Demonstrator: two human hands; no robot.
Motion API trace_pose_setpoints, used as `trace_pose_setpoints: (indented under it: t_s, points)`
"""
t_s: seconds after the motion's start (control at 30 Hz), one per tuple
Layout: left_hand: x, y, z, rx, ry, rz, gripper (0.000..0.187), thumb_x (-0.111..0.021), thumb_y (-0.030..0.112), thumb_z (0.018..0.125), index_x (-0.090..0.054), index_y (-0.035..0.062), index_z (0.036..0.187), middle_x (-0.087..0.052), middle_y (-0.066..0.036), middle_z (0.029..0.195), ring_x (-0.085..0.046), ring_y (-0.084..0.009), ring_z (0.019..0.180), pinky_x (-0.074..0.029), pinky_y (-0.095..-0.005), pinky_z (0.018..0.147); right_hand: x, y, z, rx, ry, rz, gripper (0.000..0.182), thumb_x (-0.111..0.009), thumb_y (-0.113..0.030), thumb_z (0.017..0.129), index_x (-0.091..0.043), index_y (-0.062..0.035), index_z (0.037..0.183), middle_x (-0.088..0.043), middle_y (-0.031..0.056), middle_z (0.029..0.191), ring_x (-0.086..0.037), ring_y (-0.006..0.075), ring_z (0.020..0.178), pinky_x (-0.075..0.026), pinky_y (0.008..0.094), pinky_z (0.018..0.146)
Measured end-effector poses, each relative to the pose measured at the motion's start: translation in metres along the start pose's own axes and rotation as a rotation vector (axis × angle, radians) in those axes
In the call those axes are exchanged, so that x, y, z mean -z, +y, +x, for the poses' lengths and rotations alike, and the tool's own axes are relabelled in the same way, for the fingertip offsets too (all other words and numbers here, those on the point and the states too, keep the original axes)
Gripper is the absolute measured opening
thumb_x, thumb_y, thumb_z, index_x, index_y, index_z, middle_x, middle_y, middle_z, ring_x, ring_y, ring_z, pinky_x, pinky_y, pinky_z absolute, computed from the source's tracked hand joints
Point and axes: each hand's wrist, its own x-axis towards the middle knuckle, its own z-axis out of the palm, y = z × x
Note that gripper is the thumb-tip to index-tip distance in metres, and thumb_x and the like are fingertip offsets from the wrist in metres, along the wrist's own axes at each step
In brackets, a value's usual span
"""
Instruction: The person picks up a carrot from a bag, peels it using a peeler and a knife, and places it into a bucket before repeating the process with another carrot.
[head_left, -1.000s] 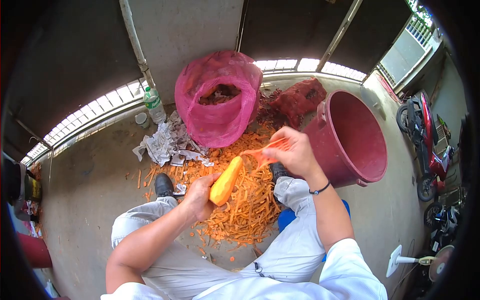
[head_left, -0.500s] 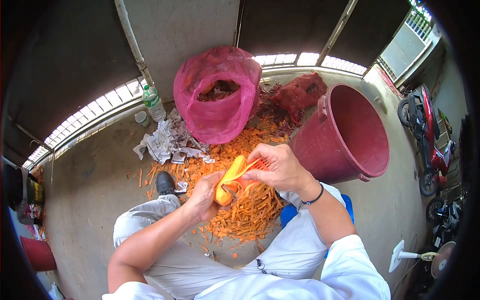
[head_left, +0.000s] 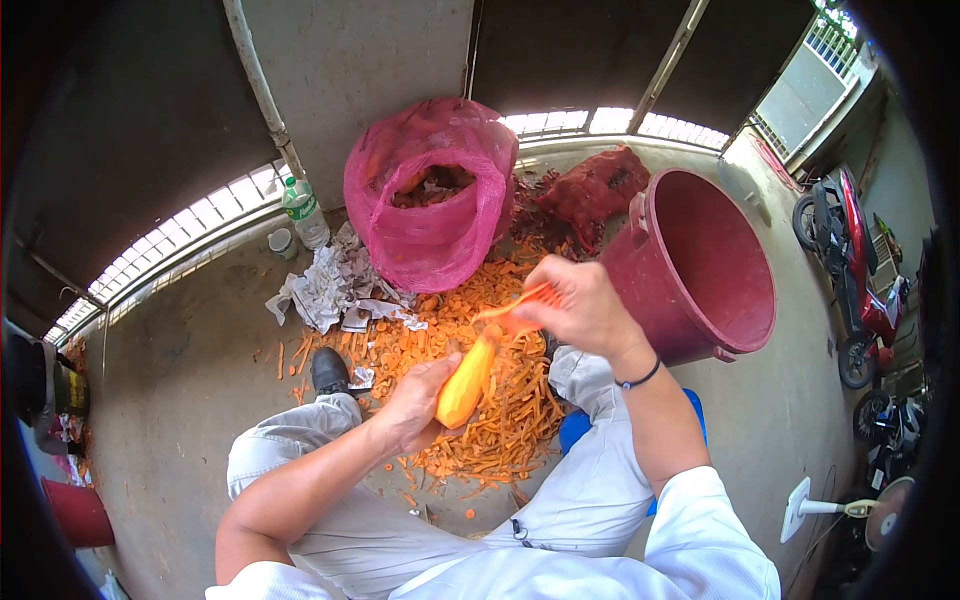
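My left hand (head_left: 418, 398) is closed round a peeled orange carrot (head_left: 464, 388), held at a slant over a heap of peelings (head_left: 510, 430) on the floor. Just above the carrot's upper end, my right hand (head_left: 572, 305) grips an orange peeler (head_left: 528, 304), which is blurred by motion. Carrot slices and peels lie around my shoe. Behind the heap stands an open pink mesh sack (head_left: 430, 235) with carrots inside.
A large dark red bin (head_left: 690, 265) stands at the right, beside a red mesh sack (head_left: 600, 195). Crumpled paper (head_left: 335, 280), a plastic bottle (head_left: 305, 213) and a cup (head_left: 282, 242) are at the left. Motorbikes (head_left: 850, 260) stand far right.
My right hand has moved up with the peeler, off the carrot's side to its upper end. The carrot's lower end has tilted slightly, and my left hand still holds it.
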Motion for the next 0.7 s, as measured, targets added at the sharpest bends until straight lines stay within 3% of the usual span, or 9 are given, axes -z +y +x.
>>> trace_pose_setpoints:
  t_s: [0.07, 0.13, 0.17, 0.3, 0.37, 0.4, 0.5, 0.57, 0.7]
  points:
    - [0.001, -0.001, 0.001, 0.017, 0.031, -0.027, 0.043, -0.042, 0.047, 0.109, -0.060, 0.0098, 0.120, -0.064, -0.009, 0.095, -0.064, -0.0236, 0.077, -0.040, -0.0328, 0.050, 0.011, 0.012, 0.003, 0.000, 0.066, -0.050, 0.022, -0.082, -0.014, 0.081, -0.066, -0.0025, 0.090, -0.071, 0.0178, 0.080, -0.074, 0.0313, 0.076, -0.057, 0.0374, 0.066]
    - [0.004, 0.004, 0.002, 0.041, 0.063, -0.085, 0.040, -0.043, 0.045, 0.110, -0.059, 0.0094, 0.118, -0.065, -0.009, 0.093, -0.063, -0.0231, 0.072, -0.040, -0.0328, 0.049, 0.017, 0.022, 0.006, -0.030, 0.292, -0.357, 0.021, -0.081, -0.008, 0.082, -0.066, 0.0004, 0.093, -0.072, 0.0154, 0.080, -0.075, 0.0263, 0.075, -0.057, 0.0354, 0.066]
    - [0.006, 0.006, 0.002, 0.064, 0.091, -0.141, 0.037, -0.043, 0.042, 0.110, -0.059, 0.0089, 0.116, -0.065, -0.009, 0.090, -0.062, -0.0225, 0.067, -0.040, -0.0327, 0.048, 0.020, 0.025, 0.005, -0.038, 0.319, -0.398, 0.022, -0.081, -0.010, 0.083, -0.065, 0.0004, 0.095, -0.072, 0.0189, 0.083, -0.075, 0.0331, 0.077, -0.057, 0.0376, 0.067]
    - [0.012, 0.007, 0.003, 0.073, 0.095, -0.151, 0.037, -0.043, 0.042, 0.110, -0.059, 0.0096, 0.116, -0.064, -0.008, 0.090, -0.063, -0.0231, 0.071, -0.041, -0.0338, 0.051, 0.015, 0.024, 0.004, -0.082, 0.317, -0.331, 0.021, -0.080, -0.012, 0.084, -0.064, -0.0013, 0.093, -0.073, 0.0174, 0.082, -0.075, 0.0296, 0.076, -0.057, 0.0385, 0.066]
    - [0.016, 0.004, 0.005, 0.069, 0.057, -0.205, 0.036, -0.043, 0.042, 0.109, -0.058, 0.0105, 0.116, -0.063, -0.008, 0.090, -0.063, -0.0228, 0.075, -0.042, -0.0346, 0.054, 0.002, 0.020, 0.001, -0.193, 0.150, 0.246, 0.022, -0.083, -0.013, 0.084, -0.067, -0.0011, 0.093, -0.074, 0.0109, 0.081, -0.073, 0.0161, 0.074, -0.057, 0.0323, 0.067]
    - [0.016, 0.003, 0.006, 0.069, 0.059, -0.206, 0.036, -0.043, 0.042, 0.109, -0.058, 0.0105, 0.116, -0.063, -0.008, 0.090, -0.063, -0.0228, 0.075, -0.042, -0.0346, 0.054, -0.003, 0.015, -0.001, -0.133, 0.084, 0.241, 0.022, -0.085, -0.011, 0.083, -0.068, 0.0001, 0.093, -0.074, 0.0049, 0.080, -0.069, 0.0077, 0.074, -0.056, 0.0269, 0.068]
    - [0.013, 0.002, 0.007, 0.064, 0.053, -0.223, 0.035, -0.044, 0.042, 0.108, -0.058, 0.0119, 0.120, -0.062, -0.007, 0.091, -0.063, -0.0228, 0.075, -0.043, -0.0337, 0.054, -0.010, 0.003, -0.004, -0.126, -0.022, 0.200, 0.022, -0.085, -0.009, 0.082, -0.068, 0.0008, 0.092, -0.074, 0.0050, 0.081, -0.068, 0.0087, 0.073, -0.056, 0.0259, 0.068]
    - [0.007, 0.003, 0.005, -0.009, 0.013, -0.162, 0.041, -0.047, 0.046, 0.106, -0.059, 0.0141, 0.128, -0.063, -0.007, 0.094, -0.063, -0.0223, 0.079, -0.042, -0.0323, 0.053, -0.008, 0.001, -0.002, -0.085, 0.161, 0.232, 0.022, -0.085, -0.007, 0.082, -0.067, 0.0012, 0.093, -0.073, 0.0056, 0.081, -0.069, 0.0082, 0.075, -0.057, 0.0254, 0.068]
    - [0.009, 0.005, 0.003, -0.004, -0.023, -0.130, 0.040, -0.051, 0.044, 0.104, -0.058, 0.0157, 0.131, -0.063, -0.006, 0.094, -0.063, -0.0223, 0.078, -0.043, -0.0321, 0.053, 0.010, 0.020, 0.004, -0.184, 0.279, 0.474, 0.023, -0.084, -0.005, 0.084, -0.065, 0.0003, 0.095, -0.073, 0.0049, 0.087, -0.068, 0.0072, 0.077, -0.058, 0.0251, 0.069]
